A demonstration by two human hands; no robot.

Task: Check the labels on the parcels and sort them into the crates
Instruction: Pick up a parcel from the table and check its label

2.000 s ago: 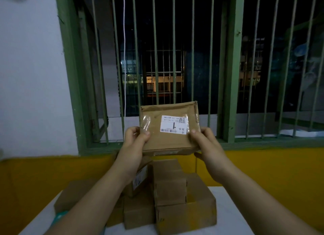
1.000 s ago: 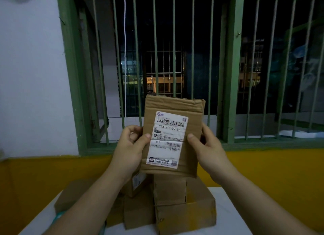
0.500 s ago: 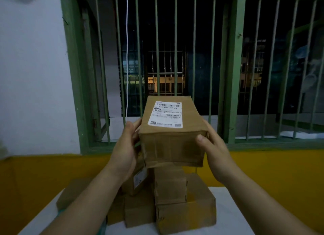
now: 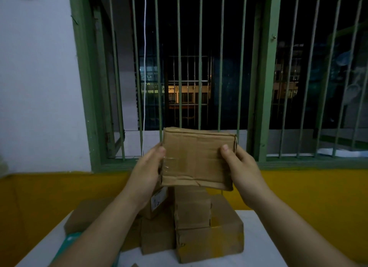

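Parcel turned again, label now out of sight.

Head view: I see both hands, left hand [image 4: 146, 174] and right hand [image 4: 242, 170], gripping the parcel [image 4: 197, 159] by its sides, mid-frame, raised above the parcel pile [image 4: 199, 227] on the worktop [image 4: 256, 254]. Half a second ago its white label faced up; now only a plain taped face shows. I judge the label check done, sorting next; no crates visible.
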